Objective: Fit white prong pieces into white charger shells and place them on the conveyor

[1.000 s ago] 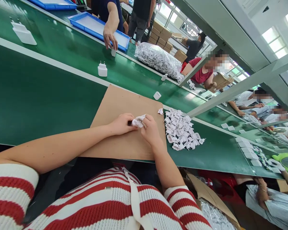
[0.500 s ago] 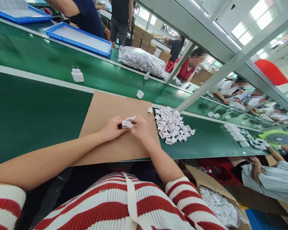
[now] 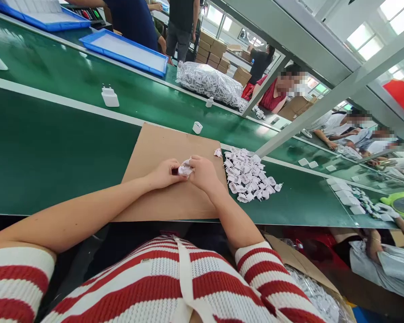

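Observation:
Over a brown cardboard sheet (image 3: 168,202), my left hand (image 3: 165,174) and my right hand (image 3: 204,172) meet, both closed on a small white plastic charger part (image 3: 185,168). My fingers cover much of it, so I cannot tell whether it is one piece or two. Just right of the sheet lies a heap of white charger plug parts (image 3: 247,172) with metal pins. One loose plug part (image 3: 218,153) sits at the sheet's right edge, close to my right hand.
On the green conveyor beyond stand a white plug charger (image 3: 110,97) and a smaller white charger housing (image 3: 197,128). Farther back are a blue tray (image 3: 128,53) and a clear bag of white parts (image 3: 210,83). A metal post (image 3: 289,107) slants up at the right; co-workers sit beyond.
The view has swung a little to the left, so most things appear farther right. Both hands stay together on the white part, which now shows at a different angle and is more covered by my fingers.

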Demonstrator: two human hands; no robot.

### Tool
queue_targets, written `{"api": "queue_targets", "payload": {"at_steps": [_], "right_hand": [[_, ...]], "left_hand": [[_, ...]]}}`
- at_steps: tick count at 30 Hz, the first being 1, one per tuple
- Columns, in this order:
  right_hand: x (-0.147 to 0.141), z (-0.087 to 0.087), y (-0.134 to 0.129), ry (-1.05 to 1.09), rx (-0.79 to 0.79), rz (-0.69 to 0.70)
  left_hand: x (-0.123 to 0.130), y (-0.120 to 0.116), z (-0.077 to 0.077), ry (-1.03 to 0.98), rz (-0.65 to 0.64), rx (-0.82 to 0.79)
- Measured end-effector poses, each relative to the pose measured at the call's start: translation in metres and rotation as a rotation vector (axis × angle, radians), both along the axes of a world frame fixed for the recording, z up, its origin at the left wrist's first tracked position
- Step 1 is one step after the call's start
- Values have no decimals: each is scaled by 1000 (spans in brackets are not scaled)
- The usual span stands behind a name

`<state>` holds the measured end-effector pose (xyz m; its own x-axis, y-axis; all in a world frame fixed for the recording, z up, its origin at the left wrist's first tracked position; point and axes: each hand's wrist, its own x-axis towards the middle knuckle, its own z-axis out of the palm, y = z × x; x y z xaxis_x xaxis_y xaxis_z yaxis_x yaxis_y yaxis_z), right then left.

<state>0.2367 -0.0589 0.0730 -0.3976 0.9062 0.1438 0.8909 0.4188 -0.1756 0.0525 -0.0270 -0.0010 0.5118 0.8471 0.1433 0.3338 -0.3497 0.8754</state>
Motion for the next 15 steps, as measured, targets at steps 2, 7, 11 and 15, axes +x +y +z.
{"api": "queue_targets", "payload": {"at_steps": [2, 7, 11, 15], "right_hand": [[-6, 8, -1, -68, -10, 1], [-23, 24, -4, -230, -27, 9], [-23, 22, -5, -219, -20, -26], [-15, 11, -7, -163, 27, -25]], "left_hand": [[1, 0, -2, -8, 9, 29], [4, -3, -2, 9, 25, 143], [1, -10, 1, -19, 37, 173], [-4, -18, 5, -47, 41, 220]]}}
